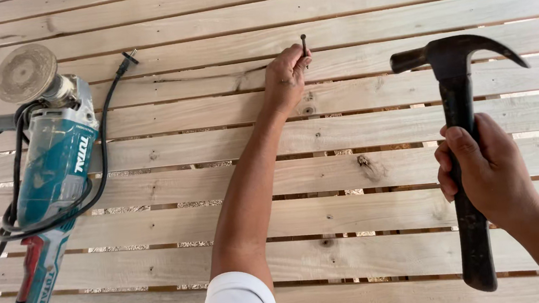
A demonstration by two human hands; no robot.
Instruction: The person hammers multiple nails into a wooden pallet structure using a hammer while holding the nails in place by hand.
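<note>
My left hand (285, 77) reaches forward and pinches a dark nail (304, 44) upright on a pale wooden slat (402, 23), its point resting on the wood. My right hand (485, 167) grips the black handle of a claw hammer (457, 81), held up to the right of the nail with its head level and the claw pointing right. The hammer head is apart from the nail, about a hand's width to its right.
A teal angle grinder (53, 166) with a round sanding disc (26, 74) lies on the slats at the left, its black cord (102, 154) looped beside it and its plug near the top. Narrow gaps run between the slats.
</note>
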